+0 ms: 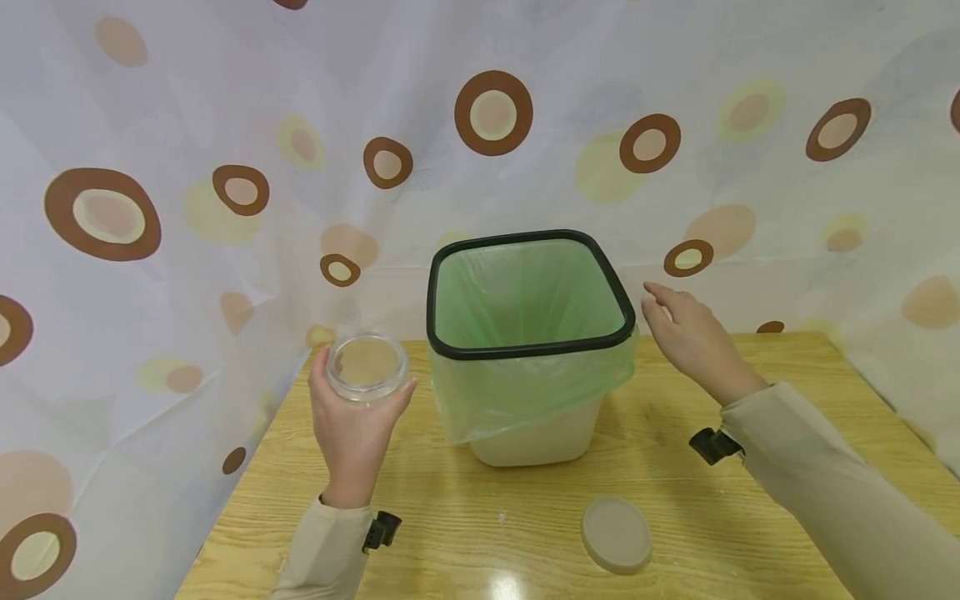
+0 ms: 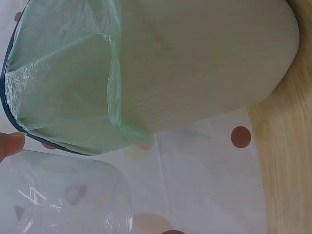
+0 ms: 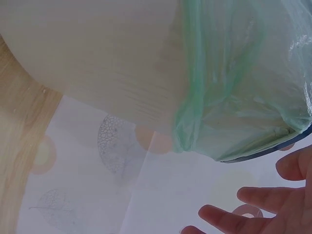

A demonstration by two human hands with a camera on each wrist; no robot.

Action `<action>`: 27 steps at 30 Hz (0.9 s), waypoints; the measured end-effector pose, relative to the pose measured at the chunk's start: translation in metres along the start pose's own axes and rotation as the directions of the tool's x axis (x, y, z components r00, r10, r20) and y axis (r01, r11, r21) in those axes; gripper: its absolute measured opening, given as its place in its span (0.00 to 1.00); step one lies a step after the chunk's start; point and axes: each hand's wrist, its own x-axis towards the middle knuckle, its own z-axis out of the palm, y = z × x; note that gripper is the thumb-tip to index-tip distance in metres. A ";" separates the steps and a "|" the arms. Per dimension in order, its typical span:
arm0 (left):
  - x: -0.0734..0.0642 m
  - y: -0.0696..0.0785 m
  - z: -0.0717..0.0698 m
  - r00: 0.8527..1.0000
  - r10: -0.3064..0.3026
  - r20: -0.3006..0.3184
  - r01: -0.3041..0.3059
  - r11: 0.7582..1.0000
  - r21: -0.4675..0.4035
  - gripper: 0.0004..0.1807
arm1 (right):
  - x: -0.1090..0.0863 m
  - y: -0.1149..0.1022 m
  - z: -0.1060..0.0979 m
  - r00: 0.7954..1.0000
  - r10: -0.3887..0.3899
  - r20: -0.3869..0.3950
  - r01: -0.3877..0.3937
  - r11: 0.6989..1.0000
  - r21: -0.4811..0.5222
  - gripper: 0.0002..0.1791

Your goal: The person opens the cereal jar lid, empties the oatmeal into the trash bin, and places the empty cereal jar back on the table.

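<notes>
My left hand (image 1: pixel 358 433) grips a clear plastic jar (image 1: pixel 367 367), thumb on one side and fingers on the other, left of the bin. The jar's round mouth faces me in the head view, and its transparent wall (image 2: pixel 73 195) shows in the left wrist view. A cream trash bin (image 1: pixel 536 442) stands upright mid-table, lined with a green bag (image 1: pixel 525 387) folded over its sides beneath a black rim (image 1: pixel 528 350). Beside the rim's right side, my right hand (image 1: pixel 693 337) is raised with fingers extended, holding nothing; its spread fingers (image 3: pixel 258 197) appear in the right wrist view.
A round beige lid (image 1: pixel 617 535) lies flat on the wooden table (image 1: pixel 450 533), in front of the bin and to its right. Behind and along the sides hangs a white curtain (image 1: pixel 420 75) with brown and yellow circles.
</notes>
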 end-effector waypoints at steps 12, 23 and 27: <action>-0.008 -0.009 -0.001 0.997 -0.063 0.045 0.063 0.998 0.009 0.55 | -0.001 0.001 0.001 1.000 -0.002 -0.004 0.002 1.000 -0.004 0.32; -0.015 -0.015 -0.001 0.989 -0.130 0.076 0.127 0.991 0.046 0.58 | -0.001 0.005 0.003 1.000 0.009 0.000 -0.009 1.000 0.000 0.32; -0.017 -0.017 -0.001 0.984 -0.152 0.093 0.147 0.987 0.057 0.57 | -0.001 0.007 0.003 1.000 0.010 0.007 -0.010 1.000 -0.001 0.32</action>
